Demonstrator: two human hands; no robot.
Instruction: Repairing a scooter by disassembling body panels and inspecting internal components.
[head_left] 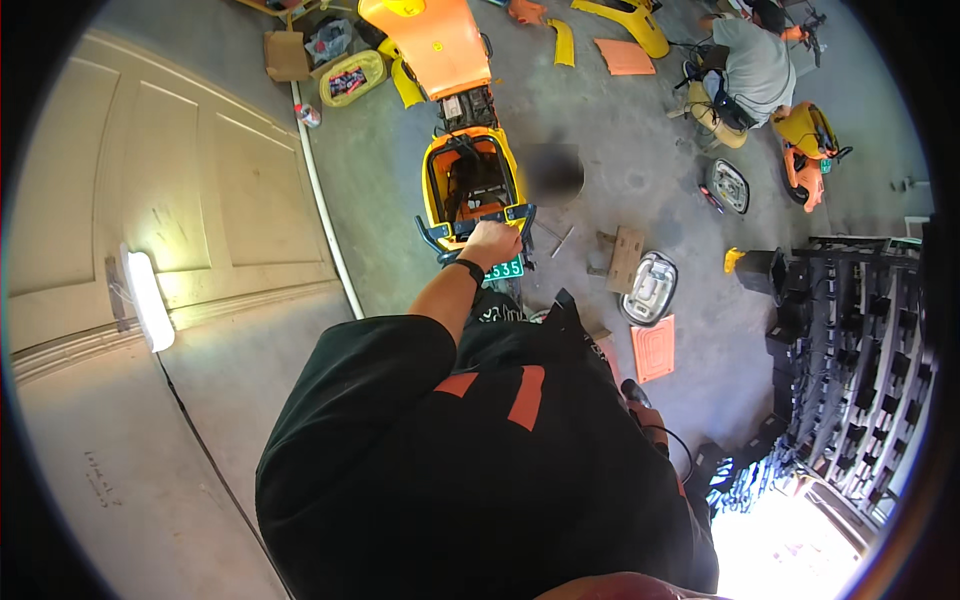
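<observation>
A yellow and orange scooter (430, 180) stands in front of me with its seat off and the storage well (477, 170) exposed. At its tail my left hand (492, 243) is closed on the black grab rail (435, 240), just above a green number plate (507, 268). My right hand (650, 418) hangs low at my right side, closed around a black tool (632, 391). A dark cord or hose (684, 445) loops from near that hand. My body partly hides this tool, and I cannot make out its kind.
To the right lie a seat base (651, 288), a cardboard piece (626, 258) and an orange panel (654, 348). A co-worker (755, 75) sits farther off by another scooter (805, 140). Black racks (850, 350) line the right side; a white pipe (325, 200) runs along the left wall.
</observation>
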